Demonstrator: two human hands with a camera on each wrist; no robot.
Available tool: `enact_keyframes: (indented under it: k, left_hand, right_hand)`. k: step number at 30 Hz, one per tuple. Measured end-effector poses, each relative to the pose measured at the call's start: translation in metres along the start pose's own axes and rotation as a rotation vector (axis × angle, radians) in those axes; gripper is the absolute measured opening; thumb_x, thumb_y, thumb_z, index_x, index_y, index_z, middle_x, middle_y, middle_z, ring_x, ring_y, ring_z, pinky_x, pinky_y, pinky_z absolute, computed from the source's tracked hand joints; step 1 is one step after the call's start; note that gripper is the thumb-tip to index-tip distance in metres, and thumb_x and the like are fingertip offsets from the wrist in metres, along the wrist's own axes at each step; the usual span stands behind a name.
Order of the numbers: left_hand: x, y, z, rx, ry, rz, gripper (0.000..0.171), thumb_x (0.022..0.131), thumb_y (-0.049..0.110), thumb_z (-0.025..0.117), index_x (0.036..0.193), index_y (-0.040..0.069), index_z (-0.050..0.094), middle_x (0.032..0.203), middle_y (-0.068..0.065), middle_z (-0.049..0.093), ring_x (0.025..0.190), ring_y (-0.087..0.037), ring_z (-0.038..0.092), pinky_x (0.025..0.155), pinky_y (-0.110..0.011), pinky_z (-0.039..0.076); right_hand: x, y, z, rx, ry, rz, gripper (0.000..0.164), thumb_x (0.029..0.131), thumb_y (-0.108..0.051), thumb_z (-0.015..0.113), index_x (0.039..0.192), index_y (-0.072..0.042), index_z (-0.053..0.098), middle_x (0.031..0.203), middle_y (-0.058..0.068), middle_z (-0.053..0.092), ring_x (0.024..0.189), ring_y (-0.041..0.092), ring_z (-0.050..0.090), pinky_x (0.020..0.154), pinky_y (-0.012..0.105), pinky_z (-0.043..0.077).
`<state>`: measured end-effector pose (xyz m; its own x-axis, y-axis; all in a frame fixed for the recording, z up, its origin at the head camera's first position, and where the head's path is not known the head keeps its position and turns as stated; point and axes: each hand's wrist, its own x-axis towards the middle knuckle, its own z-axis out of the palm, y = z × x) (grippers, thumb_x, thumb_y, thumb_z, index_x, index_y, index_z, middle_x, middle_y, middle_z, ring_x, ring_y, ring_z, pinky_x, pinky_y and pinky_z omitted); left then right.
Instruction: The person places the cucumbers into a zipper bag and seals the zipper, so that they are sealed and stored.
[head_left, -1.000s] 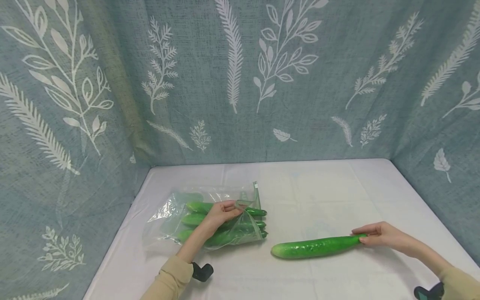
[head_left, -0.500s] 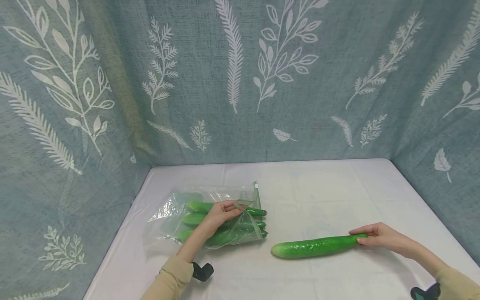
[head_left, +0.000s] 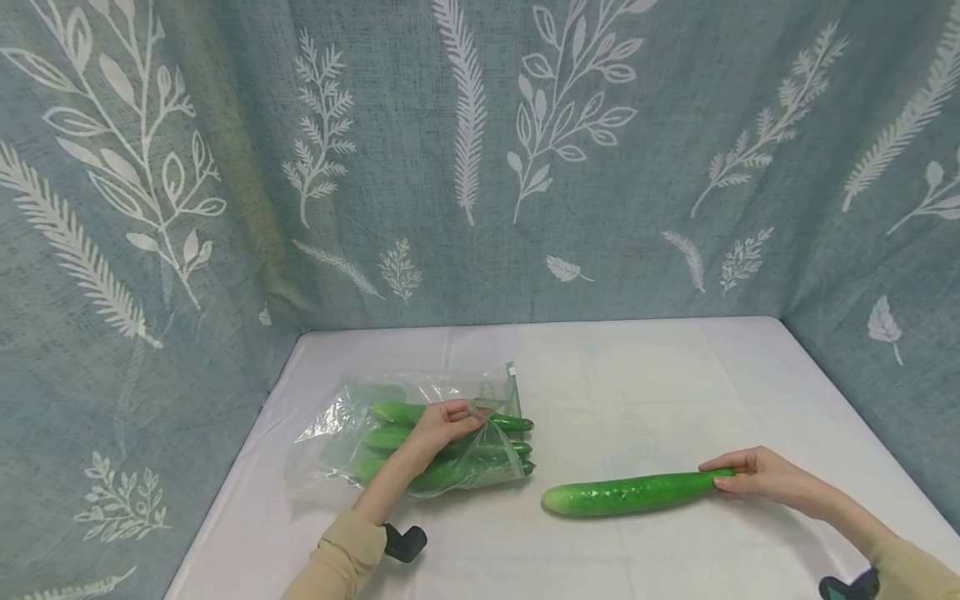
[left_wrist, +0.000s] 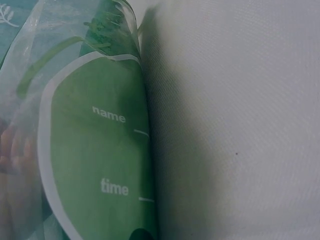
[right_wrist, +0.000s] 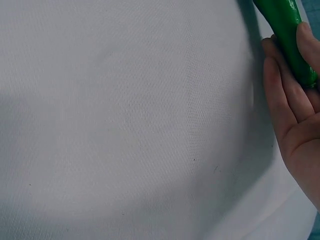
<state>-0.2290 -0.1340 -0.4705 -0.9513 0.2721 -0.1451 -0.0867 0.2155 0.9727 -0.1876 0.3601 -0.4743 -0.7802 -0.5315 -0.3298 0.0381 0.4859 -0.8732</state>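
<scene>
A clear zip bag (head_left: 322,458) lies on the left of the table, its mouth facing right. Inside it three green cucumbers (head_left: 386,438) lie side by side, their dark ends at the opening. My left hand (head_left: 442,429) pinches the upper edge of the bag's mouth. In the left wrist view a green printed label (left_wrist: 95,145) on the bag reads "name" and "time". To the right, a long cucumber (head_left: 630,495) lies slantwise, its pale end toward the bag. My right hand (head_left: 765,479) grips its narrow right end between thumb and fingers, also seen in the right wrist view.
A white cloth (head_left: 637,375) covers the table. Blue-green curtains (head_left: 495,250) with white leaf prints enclose the back and both sides. Dark wrist devices (head_left: 406,544) sit by both beige sleeves (head_left: 337,554).
My right hand has shifted very slightly left along the cucumber's end. The left hand and the bag have stayed where they were.
</scene>
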Motion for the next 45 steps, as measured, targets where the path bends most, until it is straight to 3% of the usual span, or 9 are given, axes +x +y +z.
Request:
enact_keyframes:
  k: [16, 22, 31, 41, 45]
  left_hand:
    - [0.002, 0.000, -0.002, 0.009, -0.018, 0.014, 0.044, 0.090, 0.019, 0.064, 0.127, -0.003, 0.057, 0.124, -0.018, 0.062, 0.114, -0.022, 0.061, 0.095, -0.034, 0.051]
    - [0.001, 0.000, -0.001, 0.007, -0.013, 0.003, 0.044, 0.090, 0.019, 0.064, 0.128, -0.002, 0.056, 0.125, -0.019, 0.062, 0.117, -0.027, 0.059, 0.098, -0.036, 0.049]
    - [0.000, 0.000, 0.001, 0.011, 0.012, -0.008, 0.048, 0.089, 0.020, 0.066, 0.128, -0.004, 0.055, 0.127, -0.022, 0.059, 0.120, -0.033, 0.057, 0.099, -0.042, 0.048]
    - [0.002, 0.001, 0.000, 0.014, 0.028, -0.027, 0.051, 0.091, 0.016, 0.064, 0.132, -0.008, 0.049, 0.134, -0.027, 0.052, 0.126, -0.038, 0.050, 0.105, -0.048, 0.042]
    - [0.002, 0.001, 0.001, 0.012, 0.036, -0.036, 0.050, 0.091, 0.015, 0.063, 0.133, -0.008, 0.048, 0.136, -0.028, 0.049, 0.128, -0.039, 0.048, 0.106, -0.050, 0.040]
  right_hand:
    - [-0.001, -0.002, 0.002, 0.065, -0.019, -0.021, 0.042, 0.095, -0.017, 0.056, 0.125, 0.013, 0.053, 0.103, -0.014, 0.071, 0.092, -0.001, 0.065, 0.078, 0.017, 0.054]
    - [-0.002, -0.002, 0.001, 0.125, -0.039, -0.007, 0.043, 0.096, -0.016, 0.054, 0.126, 0.015, 0.048, 0.106, -0.012, 0.071, 0.094, 0.001, 0.066, 0.079, 0.018, 0.054]
    - [-0.004, -0.005, -0.001, 0.161, 0.011, 0.053, 0.046, 0.095, -0.018, 0.057, 0.125, 0.016, 0.049, 0.112, 0.004, 0.071, 0.095, 0.003, 0.067, 0.082, 0.024, 0.056]
    - [-0.007, -0.009, -0.006, 0.252, 0.027, 0.056, 0.036, 0.095, -0.017, 0.057, 0.123, 0.004, 0.059, 0.107, -0.012, 0.069, 0.095, 0.001, 0.066, 0.083, 0.021, 0.055]
    - [-0.007, -0.012, -0.007, 0.302, 0.042, 0.045, 0.025, 0.095, -0.016, 0.057, 0.117, -0.013, 0.068, 0.105, -0.014, 0.068, 0.096, 0.002, 0.066, 0.084, 0.021, 0.055]
